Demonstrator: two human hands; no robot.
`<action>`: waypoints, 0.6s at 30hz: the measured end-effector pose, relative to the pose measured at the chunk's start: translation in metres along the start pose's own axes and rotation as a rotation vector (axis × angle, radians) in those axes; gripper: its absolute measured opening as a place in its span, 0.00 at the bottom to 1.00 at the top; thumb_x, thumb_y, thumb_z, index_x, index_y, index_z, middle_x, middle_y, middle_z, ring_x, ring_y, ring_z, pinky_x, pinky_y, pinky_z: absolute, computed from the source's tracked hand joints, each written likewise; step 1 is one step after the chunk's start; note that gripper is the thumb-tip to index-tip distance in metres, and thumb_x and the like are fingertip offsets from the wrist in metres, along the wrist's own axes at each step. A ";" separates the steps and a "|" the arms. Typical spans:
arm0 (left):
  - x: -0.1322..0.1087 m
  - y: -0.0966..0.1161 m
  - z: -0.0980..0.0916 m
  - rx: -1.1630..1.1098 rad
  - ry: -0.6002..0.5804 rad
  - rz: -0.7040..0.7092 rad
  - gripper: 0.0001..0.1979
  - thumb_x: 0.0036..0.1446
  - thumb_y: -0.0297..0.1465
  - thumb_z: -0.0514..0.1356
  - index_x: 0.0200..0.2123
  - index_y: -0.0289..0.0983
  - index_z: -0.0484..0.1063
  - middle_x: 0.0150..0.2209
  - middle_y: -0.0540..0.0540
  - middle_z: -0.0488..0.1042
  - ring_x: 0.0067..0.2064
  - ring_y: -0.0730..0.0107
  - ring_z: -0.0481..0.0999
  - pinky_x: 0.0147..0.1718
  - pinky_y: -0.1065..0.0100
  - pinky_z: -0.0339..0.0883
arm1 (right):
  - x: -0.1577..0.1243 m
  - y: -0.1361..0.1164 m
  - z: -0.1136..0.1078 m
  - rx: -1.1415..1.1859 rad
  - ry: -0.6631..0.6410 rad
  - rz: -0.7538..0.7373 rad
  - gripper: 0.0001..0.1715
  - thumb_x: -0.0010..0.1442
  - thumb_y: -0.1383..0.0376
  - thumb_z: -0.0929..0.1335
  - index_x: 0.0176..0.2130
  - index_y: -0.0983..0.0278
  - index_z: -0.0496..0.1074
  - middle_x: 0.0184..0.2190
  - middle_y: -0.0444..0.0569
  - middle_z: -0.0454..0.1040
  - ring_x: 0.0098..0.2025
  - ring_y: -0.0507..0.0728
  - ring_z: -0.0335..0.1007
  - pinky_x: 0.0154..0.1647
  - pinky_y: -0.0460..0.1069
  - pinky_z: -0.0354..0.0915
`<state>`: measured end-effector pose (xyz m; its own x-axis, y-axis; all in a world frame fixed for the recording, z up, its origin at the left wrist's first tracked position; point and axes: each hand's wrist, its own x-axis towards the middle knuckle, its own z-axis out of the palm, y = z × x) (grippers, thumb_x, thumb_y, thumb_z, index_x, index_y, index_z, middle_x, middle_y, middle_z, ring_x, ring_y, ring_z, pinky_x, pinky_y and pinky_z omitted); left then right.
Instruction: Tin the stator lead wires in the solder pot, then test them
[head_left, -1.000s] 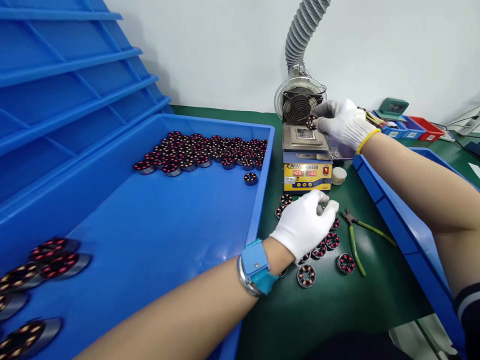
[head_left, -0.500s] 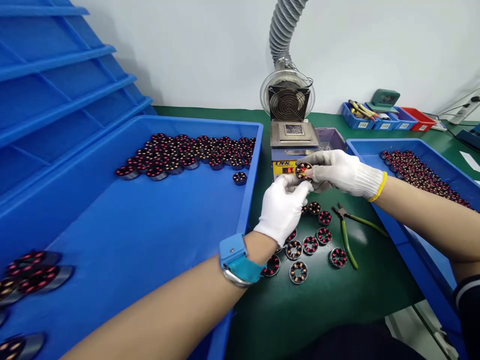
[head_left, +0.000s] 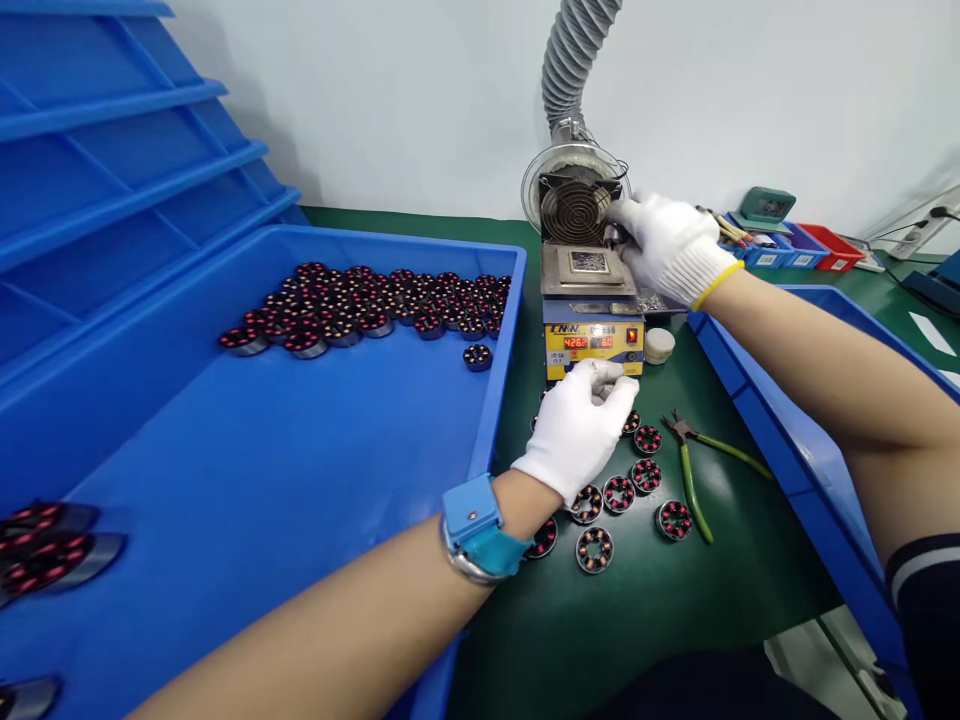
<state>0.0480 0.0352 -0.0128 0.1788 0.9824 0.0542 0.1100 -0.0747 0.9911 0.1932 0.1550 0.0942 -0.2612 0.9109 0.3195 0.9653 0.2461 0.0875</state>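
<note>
My right hand (head_left: 670,247), in a white glove, is pinched shut at the back right corner of the solder pot (head_left: 589,266). Between its fingertips is a small dark round coil part (head_left: 612,236), mostly hidden. My left hand (head_left: 579,428), gloved with a blue wrist strap, hovers with curled fingers in front of the pot's yellow control panel (head_left: 592,342). What its fingers hold is hidden. Under and around it, several round coil parts (head_left: 594,549) lie on the green mat.
A large blue tray (head_left: 300,470) on the left holds a pile of coil parts (head_left: 375,300). Another blue tray (head_left: 780,430) stands on the right. Green-handled pliers (head_left: 690,480) lie by the loose parts. A fume fan with hose (head_left: 574,205) stands behind the pot, and a small white jar (head_left: 659,345) sits beside it.
Half a second ago both hands met on one coil part in front of the pot. My right hand has since gone up to the pot's back; my left hand dropped slightly toward the mat.
</note>
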 end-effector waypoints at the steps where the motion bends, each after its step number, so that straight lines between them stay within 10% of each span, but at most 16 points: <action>1: -0.001 0.000 0.000 -0.003 -0.007 0.008 0.11 0.56 0.37 0.60 0.38 0.36 0.72 0.31 0.48 0.75 0.32 0.69 0.75 0.36 0.66 0.68 | 0.012 0.000 0.000 -0.084 -0.035 -0.008 0.22 0.62 0.65 0.67 0.56 0.59 0.70 0.54 0.59 0.69 0.52 0.74 0.69 0.50 0.70 0.65; 18: 0.000 -0.003 -0.002 0.109 -0.080 0.057 0.08 0.57 0.36 0.60 0.36 0.38 0.71 0.36 0.48 0.79 0.39 0.66 0.78 0.42 0.64 0.69 | 0.063 -0.005 0.032 -0.280 -0.171 -0.026 0.22 0.58 0.77 0.66 0.52 0.72 0.70 0.49 0.63 0.72 0.56 0.73 0.66 0.51 0.67 0.62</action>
<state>0.0459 0.0359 -0.0150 0.2642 0.9597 0.0958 0.2019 -0.1521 0.9675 0.1724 0.2216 0.0837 -0.2586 0.9539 0.1524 0.9143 0.1908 0.3574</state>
